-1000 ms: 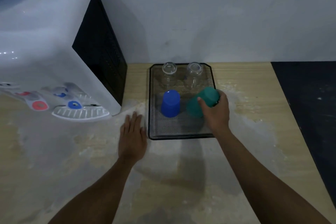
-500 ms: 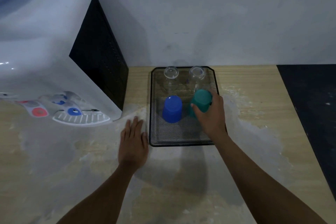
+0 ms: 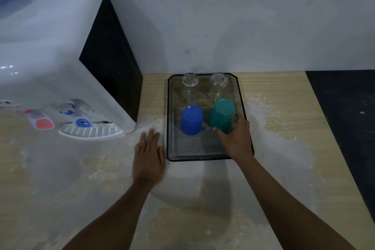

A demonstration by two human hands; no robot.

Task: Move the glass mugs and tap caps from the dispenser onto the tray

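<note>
A black mesh tray [image 3: 203, 150] lies on the wooden counter. Two clear glass mugs [image 3: 190, 85] [image 3: 218, 84] stand upside down at its far end. In front of them a blue cap [image 3: 191, 119] stands mouth down on the left. A green cap [image 3: 222, 114] stands mouth down on the right, with my right hand [image 3: 236, 138] wrapped around its lower part. My left hand [image 3: 149, 157] rests flat on the counter, fingers apart, just left of the tray's near corner.
A white water dispenser [image 3: 50, 57] with a black side stands at the left, its red tap [image 3: 43, 123], blue tap [image 3: 83, 122] and drip grille [image 3: 91, 131] facing me. A wall runs behind the tray. The counter's right edge [image 3: 324, 128] drops to dark floor.
My right hand has tipped the green cap from tilted to upright, mouth down on the tray beside the blue one. The left hand has stayed flat on the counter.
</note>
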